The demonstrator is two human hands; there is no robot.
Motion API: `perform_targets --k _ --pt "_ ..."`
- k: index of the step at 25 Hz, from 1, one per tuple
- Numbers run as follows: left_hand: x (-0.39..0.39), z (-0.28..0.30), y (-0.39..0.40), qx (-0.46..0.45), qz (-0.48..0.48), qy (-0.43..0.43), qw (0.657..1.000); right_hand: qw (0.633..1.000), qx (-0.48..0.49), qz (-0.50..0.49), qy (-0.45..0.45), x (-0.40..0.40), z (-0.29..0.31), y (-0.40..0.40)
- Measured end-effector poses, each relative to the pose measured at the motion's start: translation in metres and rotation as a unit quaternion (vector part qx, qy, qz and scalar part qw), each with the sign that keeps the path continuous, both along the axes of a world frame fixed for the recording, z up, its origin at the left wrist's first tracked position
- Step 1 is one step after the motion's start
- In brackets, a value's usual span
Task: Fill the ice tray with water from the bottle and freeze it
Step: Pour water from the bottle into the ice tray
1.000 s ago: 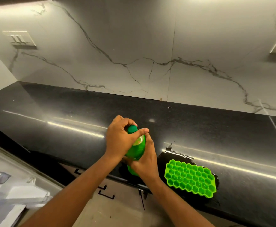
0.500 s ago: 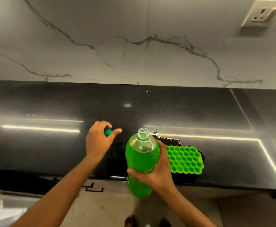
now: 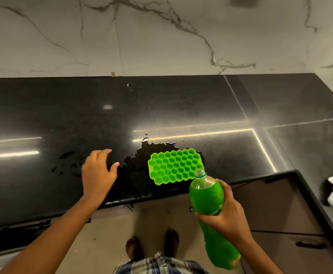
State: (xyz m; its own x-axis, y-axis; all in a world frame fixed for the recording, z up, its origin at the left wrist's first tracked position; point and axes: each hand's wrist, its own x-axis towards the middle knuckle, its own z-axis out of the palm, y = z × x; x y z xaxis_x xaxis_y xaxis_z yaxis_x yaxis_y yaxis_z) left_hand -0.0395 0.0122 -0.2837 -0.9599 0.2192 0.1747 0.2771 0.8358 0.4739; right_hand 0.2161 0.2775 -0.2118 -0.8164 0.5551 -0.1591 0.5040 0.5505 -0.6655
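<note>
Since a moment earlier the left hand had let go of the cap and spread open over the wet surface; the right hand gripped one uncapped bottle, label partly reading "ALOHA", beside one tray.

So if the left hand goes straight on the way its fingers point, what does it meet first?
Probably only the wet black counter; the left hand points away from the ice tray. Its height above the counter is unclear.
</note>
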Motion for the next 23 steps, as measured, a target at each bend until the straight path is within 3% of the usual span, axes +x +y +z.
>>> perform_targets --k 2,4,7,23 --pt "0.007 0.007 0.027 0.116 -0.013 -0.111 0.987 0.999 0.023 -0.008 -0.042 0.006 -0.003 0.006" --pt "0.015 0.008 0.054 0.198 0.007 -0.251 0.947 0.996 0.025 -0.016 -0.079 0.008 -0.006 0.011" --pt "0.024 0.002 0.080 0.247 0.023 -0.370 0.895 0.992 0.024 -0.023 -0.126 0.009 -0.009 0.014" --pt "0.025 -0.004 0.084 0.251 0.034 -0.372 0.893 0.976 -0.009 -0.050 -0.212 -0.011 -0.012 0.017"
